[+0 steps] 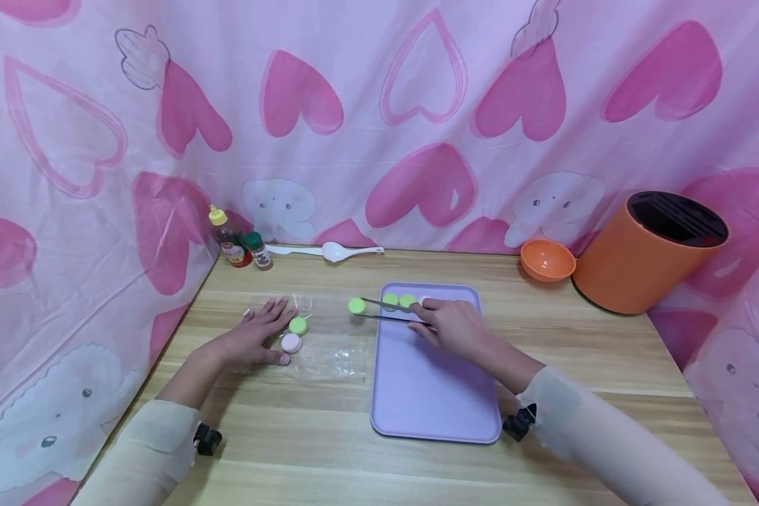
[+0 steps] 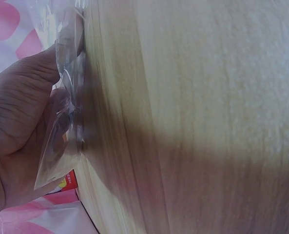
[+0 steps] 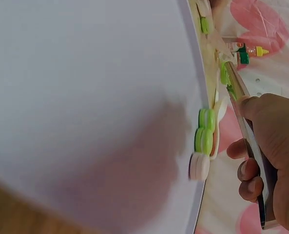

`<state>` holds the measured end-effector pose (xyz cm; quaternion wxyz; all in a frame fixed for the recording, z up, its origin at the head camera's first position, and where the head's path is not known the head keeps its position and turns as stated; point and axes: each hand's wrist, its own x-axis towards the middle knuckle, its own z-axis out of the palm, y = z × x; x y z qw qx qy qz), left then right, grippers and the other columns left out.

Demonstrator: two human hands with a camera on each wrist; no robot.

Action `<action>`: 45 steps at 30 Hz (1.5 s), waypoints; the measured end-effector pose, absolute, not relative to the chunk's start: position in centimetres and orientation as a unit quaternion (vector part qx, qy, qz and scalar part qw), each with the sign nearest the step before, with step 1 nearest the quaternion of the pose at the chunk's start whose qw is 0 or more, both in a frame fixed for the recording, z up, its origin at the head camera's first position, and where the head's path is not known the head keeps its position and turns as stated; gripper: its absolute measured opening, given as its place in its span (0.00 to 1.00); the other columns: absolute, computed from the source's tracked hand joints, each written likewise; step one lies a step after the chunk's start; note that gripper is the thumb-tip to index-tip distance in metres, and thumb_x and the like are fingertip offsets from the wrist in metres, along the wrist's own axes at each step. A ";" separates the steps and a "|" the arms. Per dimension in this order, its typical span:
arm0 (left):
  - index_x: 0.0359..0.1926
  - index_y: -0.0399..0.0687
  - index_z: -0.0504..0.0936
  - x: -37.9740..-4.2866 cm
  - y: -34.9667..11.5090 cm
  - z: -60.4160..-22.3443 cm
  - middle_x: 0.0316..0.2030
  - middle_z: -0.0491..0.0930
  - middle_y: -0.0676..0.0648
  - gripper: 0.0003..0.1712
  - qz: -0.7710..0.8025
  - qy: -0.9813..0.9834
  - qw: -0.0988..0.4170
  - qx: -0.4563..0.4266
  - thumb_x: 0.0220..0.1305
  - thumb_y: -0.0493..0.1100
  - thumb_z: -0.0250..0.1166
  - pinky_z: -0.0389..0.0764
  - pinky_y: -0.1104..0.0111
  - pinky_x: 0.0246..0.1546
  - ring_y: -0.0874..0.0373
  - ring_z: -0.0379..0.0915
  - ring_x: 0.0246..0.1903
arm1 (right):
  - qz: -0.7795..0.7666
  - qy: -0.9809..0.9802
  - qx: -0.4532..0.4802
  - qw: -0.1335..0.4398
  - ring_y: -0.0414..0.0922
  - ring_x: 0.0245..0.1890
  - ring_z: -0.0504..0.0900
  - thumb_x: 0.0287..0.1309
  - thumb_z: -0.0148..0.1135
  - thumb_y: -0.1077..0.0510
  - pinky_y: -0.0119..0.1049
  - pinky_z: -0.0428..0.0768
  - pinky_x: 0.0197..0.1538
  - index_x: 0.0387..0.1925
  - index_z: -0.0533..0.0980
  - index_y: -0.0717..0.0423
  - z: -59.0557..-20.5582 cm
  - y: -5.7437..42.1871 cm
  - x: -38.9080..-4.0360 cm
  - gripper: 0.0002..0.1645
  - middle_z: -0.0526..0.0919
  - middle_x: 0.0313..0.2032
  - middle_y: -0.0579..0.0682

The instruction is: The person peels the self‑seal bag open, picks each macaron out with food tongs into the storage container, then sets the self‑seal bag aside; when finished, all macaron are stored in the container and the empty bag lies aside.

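My right hand [image 1: 452,327] holds metal tongs [image 3: 250,136], whose tips are around a green macaron [image 1: 356,306] just left of the lilac tray [image 1: 436,393]. Along the tray's far end sit two green macarons and a pale pink macaron [image 3: 199,166], partly covered by the hand in the head view. My left hand [image 1: 257,335], fingers spread, rests on the left part of a clear plastic package [image 1: 329,362]. Close by its fingers lie another green macaron [image 1: 298,325] and a pale pink macaron [image 1: 292,343]. In the left wrist view, clear plastic overlaps the thumb.
A syrup bottle with a yellow cap [image 1: 234,242] and a green-lidded seasoning jar [image 1: 258,251] stand at the back left. White utensils, including a spoon [image 1: 336,252], lie along the back. Back right are an orange bowl [image 1: 547,260] and an orange knife block [image 1: 639,260].
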<state>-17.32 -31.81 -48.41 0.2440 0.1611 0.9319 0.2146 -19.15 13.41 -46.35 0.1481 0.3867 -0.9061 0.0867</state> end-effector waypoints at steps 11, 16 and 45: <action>0.91 0.53 0.49 -17.2 -31.7 -48.0 0.91 0.33 0.38 0.62 0.218 0.931 0.244 0.160 0.70 0.64 0.74 0.27 0.27 0.84 0.30 0.22 0.89 | 0.076 -0.924 0.356 0.116 0.39 0.23 0.76 0.71 0.75 0.44 0.36 0.78 0.24 0.60 0.90 0.53 -46.9 17.2 -18.0 0.25 0.89 0.38 0.45; 0.91 0.54 0.49 -17.1 -31.6 -48.0 0.91 0.33 0.38 0.62 0.217 0.931 0.245 0.159 0.70 0.64 0.74 0.27 0.27 0.84 0.31 0.21 0.89 | 0.073 -0.930 0.344 0.106 0.37 0.21 0.72 0.71 0.75 0.43 0.35 0.76 0.23 0.59 0.90 0.51 -47.1 18.0 -17.7 0.24 0.86 0.36 0.44; 0.91 0.53 0.50 -17.0 -31.5 -48.0 0.91 0.34 0.37 0.62 0.222 0.931 0.239 0.164 0.69 0.64 0.74 0.29 0.26 0.84 0.30 0.23 0.89 | 0.044 -0.938 0.334 0.083 0.39 0.21 0.73 0.72 0.74 0.40 0.33 0.75 0.24 0.63 0.89 0.50 -47.4 18.8 -17.5 0.27 0.90 0.44 0.48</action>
